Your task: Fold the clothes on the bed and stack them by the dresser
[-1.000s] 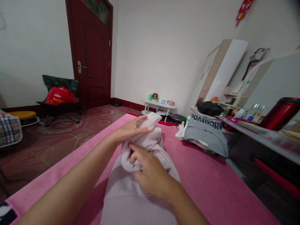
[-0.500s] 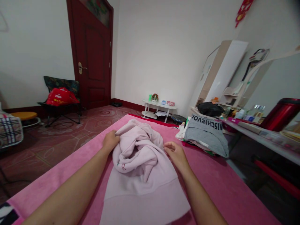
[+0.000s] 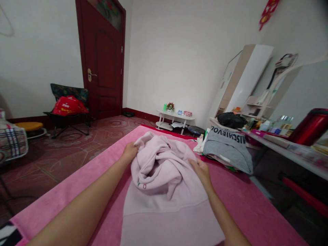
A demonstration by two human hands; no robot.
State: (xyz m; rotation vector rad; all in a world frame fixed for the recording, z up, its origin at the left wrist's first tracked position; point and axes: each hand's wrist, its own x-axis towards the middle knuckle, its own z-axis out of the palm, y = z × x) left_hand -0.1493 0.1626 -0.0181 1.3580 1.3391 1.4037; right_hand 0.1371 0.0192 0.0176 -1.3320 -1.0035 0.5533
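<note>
A pale pink sweatshirt [image 3: 164,201] lies bunched on the pink bedspread [image 3: 87,174], its far part gathered in folds and its wide hem band flat towards me. A small embroidered mark shows on one fold. My left hand [image 3: 130,152] is closed on the far left edge of the sweatshirt, fingertips partly hidden by cloth. On the right side my right hand [image 3: 201,168] pinches the sweatshirt's edge between thumb and fingers.
Folded clothes with a grey shirt [image 3: 227,148] on top sit at the bed's right edge. Beyond is a dressing table [image 3: 284,145] with bottles and a red flask [image 3: 309,128]. A low white table [image 3: 175,114] stands by the far wall, a chair with a red bag [image 3: 69,105] at left.
My right hand has gone from loosely open beside the sweatshirt to gripping its edge. Both hands and the sweatshirt have shifted right in view, and the cloth is spread slightly wider.
</note>
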